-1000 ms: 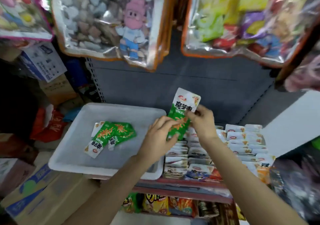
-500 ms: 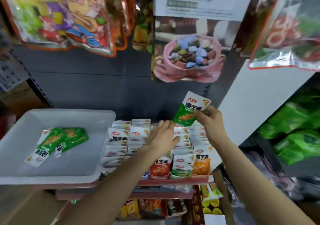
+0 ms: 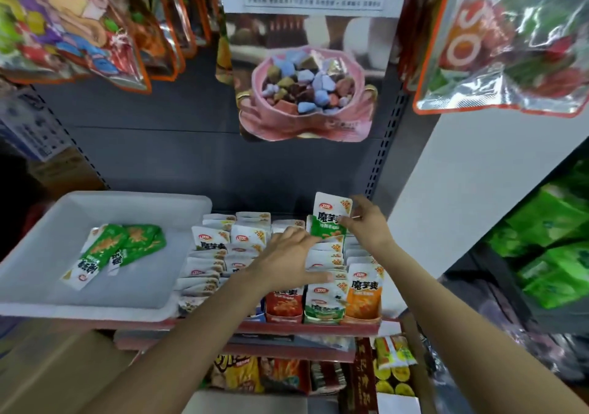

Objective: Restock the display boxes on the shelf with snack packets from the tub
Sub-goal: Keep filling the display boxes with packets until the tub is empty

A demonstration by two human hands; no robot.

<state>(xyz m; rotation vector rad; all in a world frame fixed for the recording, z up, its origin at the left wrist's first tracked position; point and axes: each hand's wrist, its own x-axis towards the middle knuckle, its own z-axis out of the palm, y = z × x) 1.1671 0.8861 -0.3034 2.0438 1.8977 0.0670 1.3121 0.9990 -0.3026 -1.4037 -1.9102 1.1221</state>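
Note:
My right hand [image 3: 366, 225] pinches a green and white snack packet [image 3: 330, 219] upright over the back of the green display box [image 3: 323, 313]. My left hand [image 3: 291, 259] lies with spread fingers on the packets in that box and presses them forward. The white tub [image 3: 41, 251] sits on the shelf at the left. Two green packets [image 3: 119, 249] lie inside it. Rows of white-topped packets [image 3: 216, 254] fill the boxes between tub and hands. An orange box [image 3: 363, 295] and a red box [image 3: 283, 305] flank the green one.
Large foil snack bags [image 3: 79, 25] hang overhead at left and right, and a pink candy bag [image 3: 302, 95] hangs in the middle. A white side panel [image 3: 478, 190] bounds the shelf on the right. Cardboard cartons [image 3: 57, 369] stand below left. Green packs [image 3: 554, 238] fill the neighbouring shelf.
The view has swung right. My right hand has lowered the green packet towards the back of the green box, and my left hand has settled onto the row of packets.

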